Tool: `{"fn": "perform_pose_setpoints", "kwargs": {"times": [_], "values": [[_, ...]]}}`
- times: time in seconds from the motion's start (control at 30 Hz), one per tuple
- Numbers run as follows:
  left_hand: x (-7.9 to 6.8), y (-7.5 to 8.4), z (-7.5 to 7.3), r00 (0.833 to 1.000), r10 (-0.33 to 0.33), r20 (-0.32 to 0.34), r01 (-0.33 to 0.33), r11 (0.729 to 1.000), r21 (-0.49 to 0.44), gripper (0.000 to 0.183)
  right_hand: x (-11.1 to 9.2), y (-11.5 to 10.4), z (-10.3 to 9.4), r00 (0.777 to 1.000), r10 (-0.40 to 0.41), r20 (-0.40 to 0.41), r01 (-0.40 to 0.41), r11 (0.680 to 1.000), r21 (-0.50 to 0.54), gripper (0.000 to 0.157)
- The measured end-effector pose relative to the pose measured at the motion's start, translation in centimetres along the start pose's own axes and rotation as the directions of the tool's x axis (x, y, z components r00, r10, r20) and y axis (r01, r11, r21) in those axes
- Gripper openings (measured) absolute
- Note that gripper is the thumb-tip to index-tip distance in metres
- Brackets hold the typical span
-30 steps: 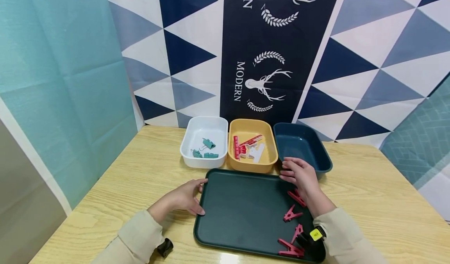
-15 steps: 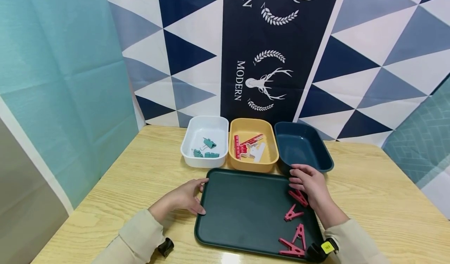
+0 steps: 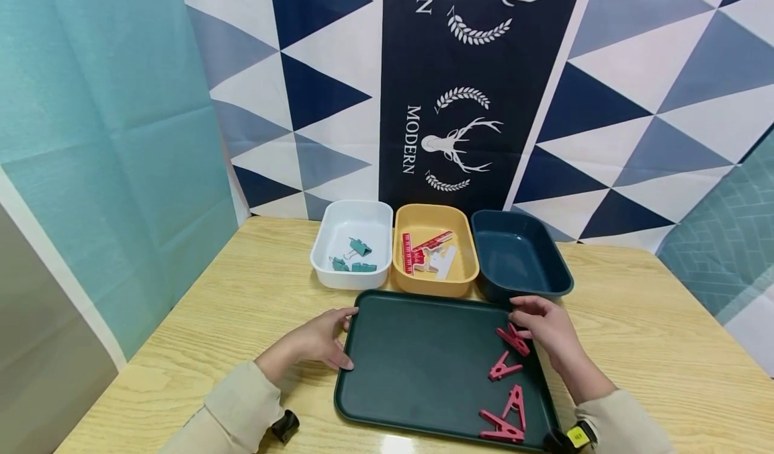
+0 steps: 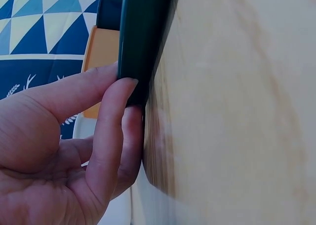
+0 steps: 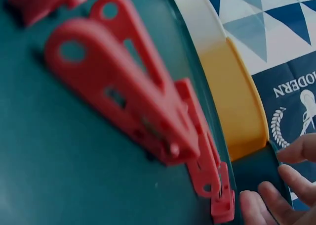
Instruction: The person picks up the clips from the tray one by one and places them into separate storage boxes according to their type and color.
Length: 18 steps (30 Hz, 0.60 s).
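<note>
My left hand [image 3: 320,338] grips the left edge of a dark green tray [image 3: 417,360]; in the left wrist view, thumb and fingers [image 4: 111,131] meet at its rim. My right hand [image 3: 547,326] hovers by the tray's far right corner, its fingers loosely bent and holding nothing visible. Several red clothespins lie along the tray's right side: one clothespin [image 3: 513,340] right beside the right hand, another [image 3: 504,367] just nearer, and two touching near the front [image 3: 504,427]. Up close in the right wrist view, a clothespin [image 5: 123,86] fills the foreground, with the right fingers [image 5: 276,200] beyond the tray's edge.
Behind the tray stand three bins side by side. The white bin [image 3: 352,279] holds teal binder clips [image 3: 361,246]. In the yellow bin [image 3: 432,288] are red and white clips [image 3: 443,261]. A dark blue bin [image 3: 514,239] stands at right, and a patterned cloth [image 3: 332,78] hangs behind.
My right hand has drawn back from the front of the blue bin, moving right and nearer to the tray's corner. The left hand, tray and clothespins stay in place.
</note>
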<state>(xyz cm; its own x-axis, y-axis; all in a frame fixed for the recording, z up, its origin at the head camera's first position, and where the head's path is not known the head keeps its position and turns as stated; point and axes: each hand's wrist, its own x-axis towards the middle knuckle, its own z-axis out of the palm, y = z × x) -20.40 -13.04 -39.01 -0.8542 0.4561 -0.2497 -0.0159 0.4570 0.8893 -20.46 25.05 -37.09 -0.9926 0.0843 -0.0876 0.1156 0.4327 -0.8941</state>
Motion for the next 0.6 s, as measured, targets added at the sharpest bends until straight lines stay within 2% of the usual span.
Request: {"fn": "perform_pose_setpoints", "kwargs": {"times": [0.13,0.27,0.43,0.6], "values": [[-0.07,-0.02,0.0,1.0,0.005,-0.002,-0.005,1.0,0.003,0.097,0.09,0.52,-0.41,0.999,-0.024,0.047,0.027,0.998,-0.054,0.039],[-0.12,-0.01,0.02,1.0,0.008,-0.006,-0.008,1.0,0.009,0.097,0.27,0.82,-0.82,0.99,-0.077,0.121,0.096,0.983,-0.156,0.036],[-0.12,-0.08,0.04,1.0,0.016,-0.005,-0.016,1.0,0.007,0.097,0.35,0.78,-0.95,0.966,-0.119,0.231,0.184,0.942,-0.282,0.033],[-0.09,-0.06,0.07,1.0,0.016,-0.005,-0.016,1.0,0.003,0.096,0.42,0.61,-0.65,0.959,-0.121,0.255,0.216,0.897,-0.385,0.025]]}}
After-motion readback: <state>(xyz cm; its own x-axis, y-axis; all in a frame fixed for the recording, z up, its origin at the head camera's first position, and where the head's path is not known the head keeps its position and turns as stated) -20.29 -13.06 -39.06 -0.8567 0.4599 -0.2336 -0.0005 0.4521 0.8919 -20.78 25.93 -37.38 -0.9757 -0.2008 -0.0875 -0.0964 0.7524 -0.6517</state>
